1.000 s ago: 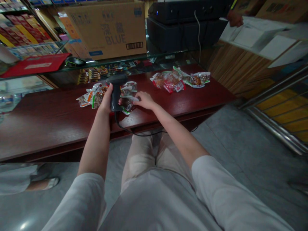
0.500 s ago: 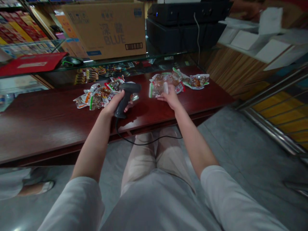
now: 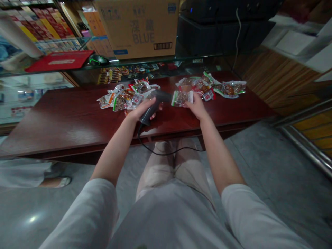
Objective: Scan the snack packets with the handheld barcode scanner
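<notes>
Head camera, clock face centred on the picture: one left hand (image 3: 143,109), at between ten and eleven o'clock, closed round the grip of one dark handheld scanner (image 3: 161,96), its head tilted toward two o'clock. One right hand (image 3: 198,107), at two o'clock, fingers pinched on the right end of one clear packet (image 3: 180,98) with a green-edged left end; packet just beside the scanner's head, contact with it not clear. Whether the packet touches the desk cannot be told. One black cord (image 3: 166,154), running from the scanner's base in a slack curve toward five o'clock. One dark red desk (image 3: 77,121), wood-grained, beneath both hands. One left pile of packets (image 3: 120,102), at ten o'clock, mixed white, green, orange and red trim, beside the left hand. One right pile of packets (image 3: 199,85), at between one and two o'clock, just beyond the right hand, stretching toward the desk's right end. Behind, on a glass counter (image 3: 124,63): one cardboard carton (image 3: 145,31) lettered BLUE, at eleven o'clock; one red folder (image 3: 61,61) and one black computer mouse (image 3: 98,60), both at ten. One pale shoe (image 3: 64,182), another person's, at eight o'clock on grey floor (image 3: 249,180).
</notes>
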Tool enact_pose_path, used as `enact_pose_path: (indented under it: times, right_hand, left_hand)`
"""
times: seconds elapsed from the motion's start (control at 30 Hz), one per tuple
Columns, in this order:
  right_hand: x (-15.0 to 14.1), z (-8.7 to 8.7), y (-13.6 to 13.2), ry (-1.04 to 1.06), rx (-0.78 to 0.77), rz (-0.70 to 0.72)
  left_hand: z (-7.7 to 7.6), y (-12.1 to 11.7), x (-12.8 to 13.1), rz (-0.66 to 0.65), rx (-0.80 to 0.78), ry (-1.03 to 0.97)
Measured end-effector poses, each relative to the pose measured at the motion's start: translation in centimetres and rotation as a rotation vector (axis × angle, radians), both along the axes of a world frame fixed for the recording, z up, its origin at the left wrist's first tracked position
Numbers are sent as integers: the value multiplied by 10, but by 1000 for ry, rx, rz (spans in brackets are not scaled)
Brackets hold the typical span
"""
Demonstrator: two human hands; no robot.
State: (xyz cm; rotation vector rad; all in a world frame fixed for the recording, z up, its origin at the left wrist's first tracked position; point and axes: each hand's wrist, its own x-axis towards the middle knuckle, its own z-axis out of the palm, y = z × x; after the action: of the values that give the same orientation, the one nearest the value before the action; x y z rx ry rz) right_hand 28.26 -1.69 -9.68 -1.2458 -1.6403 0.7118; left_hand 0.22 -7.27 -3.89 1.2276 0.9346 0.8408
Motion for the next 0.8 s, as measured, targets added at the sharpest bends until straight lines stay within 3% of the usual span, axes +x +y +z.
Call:
enact_pose_path:
  times: [0.3,0.8]
  right_hand:
    - [-3,9,-10,-50,-44,25]
    - [-1,-5,-8,-70,33,47]
  left_hand:
    - [2,-2,2,4,-56,10]
    - [1,-2,1,14,-56,29]
